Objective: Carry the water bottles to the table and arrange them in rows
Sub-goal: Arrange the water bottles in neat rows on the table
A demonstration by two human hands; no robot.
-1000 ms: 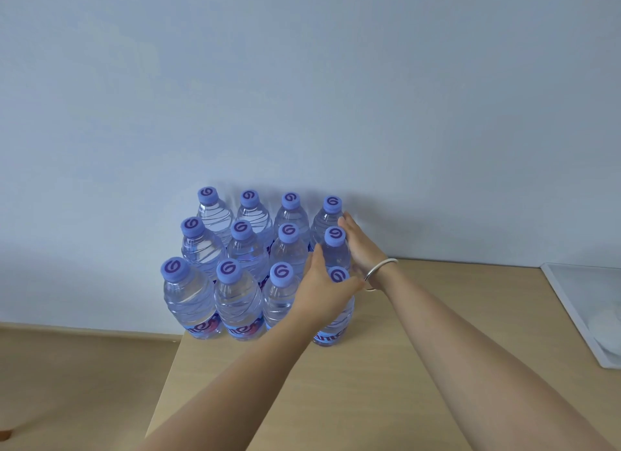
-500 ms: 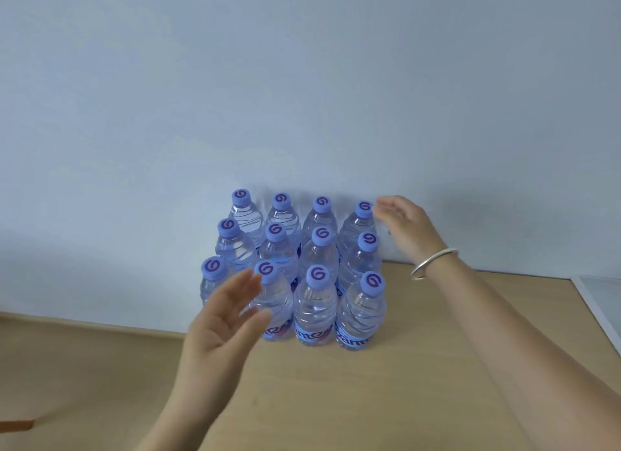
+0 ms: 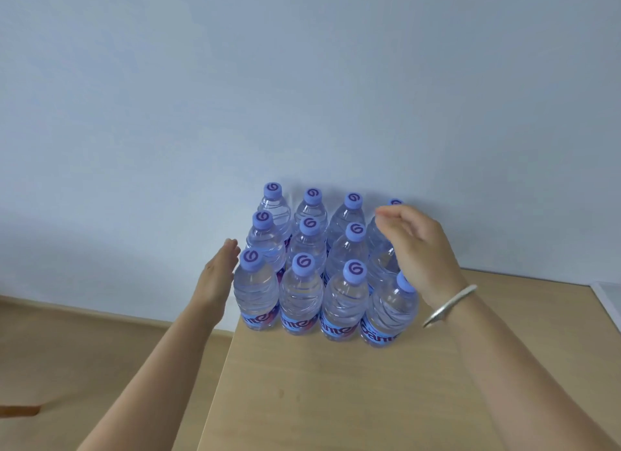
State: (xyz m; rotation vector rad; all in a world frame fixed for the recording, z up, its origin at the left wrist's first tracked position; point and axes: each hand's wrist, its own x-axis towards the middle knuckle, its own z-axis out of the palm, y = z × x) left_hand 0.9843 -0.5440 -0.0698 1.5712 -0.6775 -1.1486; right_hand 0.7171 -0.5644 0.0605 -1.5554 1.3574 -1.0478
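Note:
Several clear water bottles (image 3: 299, 296) with purple caps stand upright in three rows on the wooden table (image 3: 369, 400), packed against the wall at the table's back left corner. My left hand (image 3: 216, 279) is flat with straight fingers beside the front left bottle (image 3: 257, 294), at or very near its side. My right hand (image 3: 416, 249), with a silver bangle on the wrist, hovers with relaxed fingers over the right-hand column and hides parts of those bottles. Neither hand holds anything.
The table's left edge (image 3: 218, 383) runs just left of the bottles, with wooden floor (image 3: 84, 349) below it. A white object's edge (image 3: 608, 302) shows at the far right of the table. The pale wall (image 3: 302, 80) stands directly behind the bottles.
My left hand has moved up to the left side of the block of bottles. My right hand has come forward and down over the right-hand column.

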